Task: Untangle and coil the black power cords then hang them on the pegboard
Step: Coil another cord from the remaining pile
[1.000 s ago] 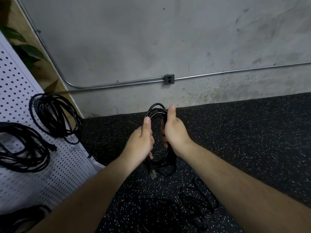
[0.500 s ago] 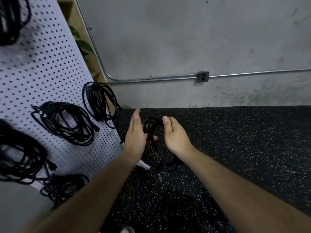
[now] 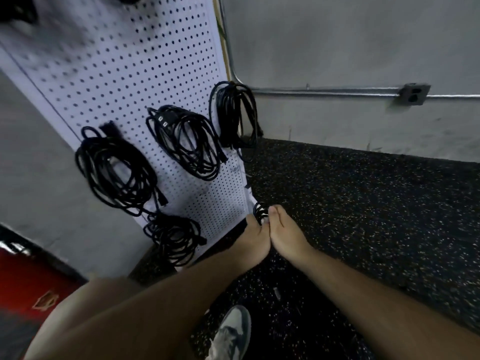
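Where the two hands meet at the pegboard's (image 3: 145, 81) lower right corner, a black cord (image 3: 260, 212) shows only as a few tight loops, seemingly pinched between left hand (image 3: 253, 239) and right hand (image 3: 285, 236), both closed. Four coiled cords (image 3: 181, 144) hang on the white board.

- left hand (image 3: 253, 241) and right hand (image 3: 287, 236) are pressed side by side, backs toward the camera, fingers curled closed around a coiled black cord (image 3: 260, 212).
- both forearms are bare and stretched forward, converging at the wrists.
- thumbs lie on top, pointing away.
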`<state>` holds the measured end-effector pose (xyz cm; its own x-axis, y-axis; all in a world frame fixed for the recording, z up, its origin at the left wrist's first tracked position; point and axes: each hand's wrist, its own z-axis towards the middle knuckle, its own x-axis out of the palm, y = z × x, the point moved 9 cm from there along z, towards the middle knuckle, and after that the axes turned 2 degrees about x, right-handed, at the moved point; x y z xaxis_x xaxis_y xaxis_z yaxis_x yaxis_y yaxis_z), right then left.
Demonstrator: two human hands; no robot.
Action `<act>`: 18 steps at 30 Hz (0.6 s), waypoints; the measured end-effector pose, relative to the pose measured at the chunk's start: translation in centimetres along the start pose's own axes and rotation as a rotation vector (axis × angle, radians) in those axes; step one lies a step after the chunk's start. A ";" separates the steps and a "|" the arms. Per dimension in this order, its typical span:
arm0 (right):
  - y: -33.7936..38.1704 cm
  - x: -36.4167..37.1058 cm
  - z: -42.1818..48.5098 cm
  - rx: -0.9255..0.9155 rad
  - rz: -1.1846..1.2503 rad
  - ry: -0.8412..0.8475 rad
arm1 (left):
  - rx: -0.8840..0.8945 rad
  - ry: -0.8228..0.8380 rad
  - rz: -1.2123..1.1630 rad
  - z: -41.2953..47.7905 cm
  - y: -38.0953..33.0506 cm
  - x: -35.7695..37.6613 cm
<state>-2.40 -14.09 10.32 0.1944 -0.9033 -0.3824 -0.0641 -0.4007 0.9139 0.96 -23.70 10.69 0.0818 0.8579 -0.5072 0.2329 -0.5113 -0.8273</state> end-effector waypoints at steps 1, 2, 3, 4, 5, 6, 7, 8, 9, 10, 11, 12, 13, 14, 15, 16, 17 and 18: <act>-0.1 1.1 0.4 0.017 0.024 0.051 | -0.034 -0.022 -0.030 0.3 1.3 -0.6; 0.0 2.5 0.9 0.052 0.060 0.102 | -0.091 -0.064 -0.089 0.6 2.9 -1.6; -0.3 3.1 1.2 0.101 0.087 0.136 | -0.153 -0.097 -0.163 0.6 3.7 -1.9; -0.5 3.8 1.7 0.140 0.083 0.159 | -0.204 -0.147 -0.244 0.7 4.6 -2.4; -0.5 4.9 2.4 0.142 0.054 0.174 | -0.242 -0.204 -0.315 0.9 5.5 -3.0; -0.3 5.9 3.1 0.121 0.019 0.186 | -0.262 -0.252 -0.366 1.3 6.4 -3.7; -0.2 6.8 3.8 0.092 -0.001 0.197 | -0.260 -0.297 -0.384 1.6 7.0 -4.3; 0.1 7.5 4.2 0.065 -0.006 0.208 | -0.241 -0.339 -0.364 1.9 7.3 -5.3; 0.7 8.2 4.7 0.030 -0.002 0.213 | -0.206 -0.382 -0.324 2.2 7.1 -6.4; 1.5 8.6 5.3 -0.006 0.009 0.207 | -0.158 -0.435 -0.277 2.4 7.0 -7.7; 2.2 9.0 6.0 -0.040 0.024 0.196 | -0.097 -0.485 -0.245 2.9 6.9 -8.8; 3.0 9.3 6.9 -0.077 0.038 0.181 | -0.045 -0.523 -0.223 3.4 6.8 -9.9; 3.9 9.4 7.8 -0.112 0.056 0.166 | -0.003 -0.554 -0.186 3.9 6.7 -10.8; 4.8 9.5 8.8 -0.143 0.072 0.154 | 0.035 -0.572 -0.137 4.6 6.7 -11.6; 5.3 9.6 9.9 -0.167 0.082 0.141 | 0.056 -0.573 -0.075 5.4 6.7 -12.2; 5.8 9.5 11.0 -0.189 0.083 0.132 | 0.072 -0.566 -0.019 6.2 6.8 -12.7; 6.2 9.5 12.0 -0.209 0.081 0.133 | 0.085 -0.550 0.030 7.1 6.9 -13.0; 6.5 9.6 12.9 -0.227 0.071 0.140 | 0.088 -0.529 0.076 8.0 7.2 -13.1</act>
<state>-13.55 -27.33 10.84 0.3318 -0.8917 -0.3078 0.1356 -0.2778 0.9510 -6.17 -39.04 9.42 -0.4089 0.6877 -0.5999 0.1612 -0.5926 -0.7892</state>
